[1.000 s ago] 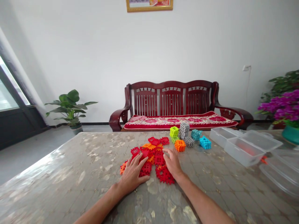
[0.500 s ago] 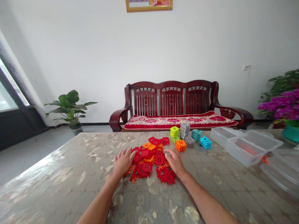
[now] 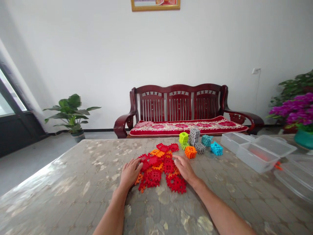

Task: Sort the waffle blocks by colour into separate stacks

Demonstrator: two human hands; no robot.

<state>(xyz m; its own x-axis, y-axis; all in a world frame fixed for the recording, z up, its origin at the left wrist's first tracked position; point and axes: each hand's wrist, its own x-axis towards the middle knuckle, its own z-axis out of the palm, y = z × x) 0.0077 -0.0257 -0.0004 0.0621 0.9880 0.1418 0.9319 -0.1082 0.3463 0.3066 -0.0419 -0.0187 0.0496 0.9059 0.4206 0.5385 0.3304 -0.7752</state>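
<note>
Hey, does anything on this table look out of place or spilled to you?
One small thing: an orange bit lies outside the clear box, beside the lids, away from the red and orange pieces. Those are jumbled, unlike the neat gray stack. No damage shows.

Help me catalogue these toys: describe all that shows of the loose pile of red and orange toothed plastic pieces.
The loose pile of red and orange toothed pieces looks like flat, matte plastic, mostly red. Some pieces have window-like grids, others openings. They overlap at varied angles on the patterned grey-beige tabletop, with a gap splitting the near end. The bare left hand and bare right hand rest at its sides, fingers against its edges. Lower pieces are partly hidden.
</note>
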